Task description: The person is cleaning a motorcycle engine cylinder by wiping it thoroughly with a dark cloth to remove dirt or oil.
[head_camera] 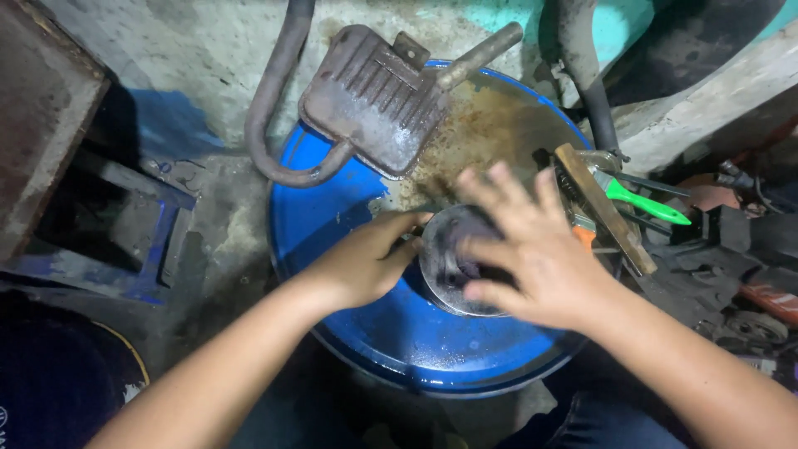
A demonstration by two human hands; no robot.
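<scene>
No pkgs, labels, signs or screens visible anywhere in view.

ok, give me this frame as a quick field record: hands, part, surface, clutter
left hand: steadies the left edge of the round metal part
right hand: spread over the part's top, blurred
round metal part: grey disc, lying on the drum
blue drum top: rusty patch at rear
muffler: rusty, with bent pipe, at the drum's rear edge
green-handled tool: right of the drum

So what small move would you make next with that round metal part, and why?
Probably lift the right hand a little: it lies spread and blurred over the round metal part on the blue drum lid, hiding its face, while the left hand steadies the edge.
</scene>
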